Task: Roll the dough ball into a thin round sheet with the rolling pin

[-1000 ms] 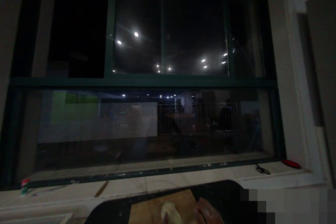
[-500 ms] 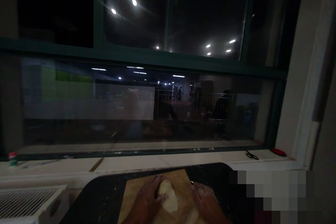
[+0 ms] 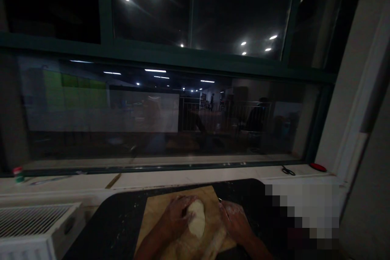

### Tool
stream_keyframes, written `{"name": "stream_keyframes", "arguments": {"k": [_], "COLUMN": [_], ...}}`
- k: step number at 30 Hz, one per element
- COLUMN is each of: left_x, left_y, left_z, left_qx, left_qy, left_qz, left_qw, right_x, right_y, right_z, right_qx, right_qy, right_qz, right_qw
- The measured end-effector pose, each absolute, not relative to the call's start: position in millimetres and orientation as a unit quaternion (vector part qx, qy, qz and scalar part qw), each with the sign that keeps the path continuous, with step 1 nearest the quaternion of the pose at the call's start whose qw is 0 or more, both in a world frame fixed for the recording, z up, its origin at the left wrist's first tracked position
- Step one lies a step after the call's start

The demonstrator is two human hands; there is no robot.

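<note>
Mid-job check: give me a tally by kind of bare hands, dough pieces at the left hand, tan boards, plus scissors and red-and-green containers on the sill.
Left hand and right hand: 2
Dough: 1
Tan board: 1
Scissors: 1
Red-and-green container: 1
Total: 6

Left hand (image 3: 178, 213) curled round pale dough (image 3: 197, 220) on wooden board (image 3: 152, 213), board on black worktop (image 3: 117, 213). Right hand (image 3: 234, 216) at board's right edge, grip unclear. Beyond, windowsill (image 3: 183, 178) with scissors (image 3: 288, 171) near red object (image 3: 317, 167); dark window (image 3: 213, 146) above. White radiator (image 3: 39, 227) at left.
</note>
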State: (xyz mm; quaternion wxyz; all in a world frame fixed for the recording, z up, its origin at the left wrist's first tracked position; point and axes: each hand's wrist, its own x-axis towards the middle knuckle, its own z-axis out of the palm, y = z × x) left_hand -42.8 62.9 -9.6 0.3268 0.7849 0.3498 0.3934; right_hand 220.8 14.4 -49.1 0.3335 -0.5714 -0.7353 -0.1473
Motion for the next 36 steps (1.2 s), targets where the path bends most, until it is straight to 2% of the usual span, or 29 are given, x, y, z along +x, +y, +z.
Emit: {"name": "stream_keyframes", "arguments": {"k": [2,6,11,15,21,29,36], "left_x": [-46,-56,-66,-59,-40,-26,-41], "left_y": [63,55,39,30,21,12,36], "left_z": [-18,-15,4,0,-22,-29,-50], "left_qx": [0.802,0.735,0.703,0.777,0.827,0.831,0.849], "left_qy": [0.350,0.361,0.472,0.513,0.538,0.530,0.486], "left_qz": [0.358,0.401,0.406,0.310,0.153,0.151,0.191], "left_qw": [0.325,0.411,0.342,0.193,-0.062,-0.079,-0.083], "right_x": [221,220,199,178,180,197,216], "right_y": [11,15,45,65,67,26,13], "right_z": [-48,-37,-5,11,-12,-36,-64], "right_qx": [-0.571,-0.576,-0.576,-0.566,-0.563,-0.586,-0.536], "right_qy": [-0.740,-0.751,-0.768,-0.784,-0.798,-0.769,-0.762], "right_qz": [-0.145,-0.142,-0.170,-0.190,-0.193,-0.134,-0.235], "right_qw": [0.325,0.291,0.223,0.169,0.100,0.220,0.276]}}
